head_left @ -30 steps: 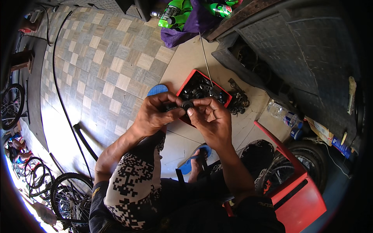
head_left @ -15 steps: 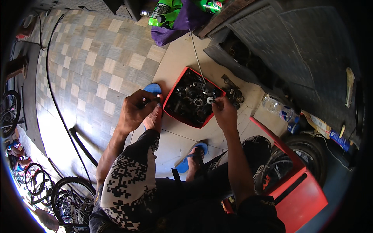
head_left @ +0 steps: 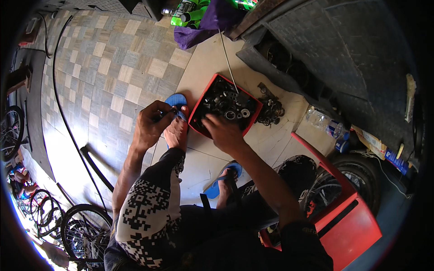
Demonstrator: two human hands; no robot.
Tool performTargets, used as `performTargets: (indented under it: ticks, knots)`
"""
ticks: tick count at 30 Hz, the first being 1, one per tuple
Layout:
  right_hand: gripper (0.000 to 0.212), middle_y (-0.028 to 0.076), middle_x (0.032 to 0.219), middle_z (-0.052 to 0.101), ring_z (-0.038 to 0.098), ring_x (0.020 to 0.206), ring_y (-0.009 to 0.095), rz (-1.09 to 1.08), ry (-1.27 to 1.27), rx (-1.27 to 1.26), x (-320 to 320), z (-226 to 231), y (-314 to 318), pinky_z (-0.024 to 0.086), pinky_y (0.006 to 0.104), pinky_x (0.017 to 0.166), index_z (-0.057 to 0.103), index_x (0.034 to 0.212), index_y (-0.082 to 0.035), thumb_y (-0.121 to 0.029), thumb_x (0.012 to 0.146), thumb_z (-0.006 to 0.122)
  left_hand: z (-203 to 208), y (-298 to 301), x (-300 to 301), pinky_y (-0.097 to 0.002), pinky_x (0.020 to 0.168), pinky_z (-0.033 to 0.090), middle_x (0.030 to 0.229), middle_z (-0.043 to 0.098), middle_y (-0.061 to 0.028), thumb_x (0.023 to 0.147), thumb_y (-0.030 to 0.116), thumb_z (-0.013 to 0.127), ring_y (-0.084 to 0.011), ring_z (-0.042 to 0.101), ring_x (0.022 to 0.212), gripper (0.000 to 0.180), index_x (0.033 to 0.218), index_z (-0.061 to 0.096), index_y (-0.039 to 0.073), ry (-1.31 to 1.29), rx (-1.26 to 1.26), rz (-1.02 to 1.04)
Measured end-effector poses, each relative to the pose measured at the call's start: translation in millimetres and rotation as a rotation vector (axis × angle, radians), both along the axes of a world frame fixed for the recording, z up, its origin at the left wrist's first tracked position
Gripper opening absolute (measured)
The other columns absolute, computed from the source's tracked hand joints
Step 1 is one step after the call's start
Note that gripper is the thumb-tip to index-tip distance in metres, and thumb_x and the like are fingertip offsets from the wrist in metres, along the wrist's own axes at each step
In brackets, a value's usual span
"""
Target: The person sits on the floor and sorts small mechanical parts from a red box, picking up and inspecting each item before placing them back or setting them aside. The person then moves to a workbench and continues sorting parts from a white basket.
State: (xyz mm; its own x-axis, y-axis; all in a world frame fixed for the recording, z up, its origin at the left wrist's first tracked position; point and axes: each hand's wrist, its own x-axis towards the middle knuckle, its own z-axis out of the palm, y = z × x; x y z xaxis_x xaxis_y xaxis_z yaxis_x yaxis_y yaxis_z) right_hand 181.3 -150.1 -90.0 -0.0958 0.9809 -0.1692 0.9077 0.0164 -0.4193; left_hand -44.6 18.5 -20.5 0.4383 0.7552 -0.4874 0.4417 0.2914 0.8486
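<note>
Head view: left hand (head_left: 151,124) pinched a small dark part (head_left: 174,110), just left of the red bin (head_left: 254,119). Right hand (head_left: 224,133) bent over the bin's near edge toward dark parts (head_left: 221,97) inside; its grip could not be told.

The right grip (head_left: 224,134) reaches into a red bin (head_left: 254,119).

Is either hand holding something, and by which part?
The left hand pinches a small dark piece; by which part is too small to tell. Whether the right hand holds anything cannot be told.
</note>
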Motion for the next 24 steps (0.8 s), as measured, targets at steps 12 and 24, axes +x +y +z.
performTargets:
  ticks: [12, 24]
  knots:
    - [0.042, 0.004, 0.131, 0.064, 0.065, 0.098, 0.023, 0.219, -0.368, -0.197, 46.7, 29.2, -41.1, 0.055, 0.0381, 0.075, 0.069, 0.129, -0.016, -0.019, 0.088, 0.065, 5.8, 3.7, -9.2, -0.024, 0.073, 0.048, 0.094, 0.071, -0.0031, 0.098, 0.009, 0.072, -0.0073, 0.062, 0.084, 0.014, 0.106, 0.067, -0.001, 0.053, -0.044, -0.031]
    - [0.055, 0.006, 0.151, 0.055, 0.071, 0.101, 0.023, 0.219, -0.057, -0.103, -0.5, -8.3, 11.3, 0.055, 0.0403, 0.079, 0.06, 0.142, -0.016, -0.015, 0.088, 0.065, 2.5, 2.7, 2.0, -0.0261, 0.077, 0.051, 0.096, 0.071, -0.0056, 0.098, 0.01, 0.072, -0.0104, 0.065, 0.088, 0.015, 0.106, 0.067, -0.002, 0.0, -0.07, -0.021]
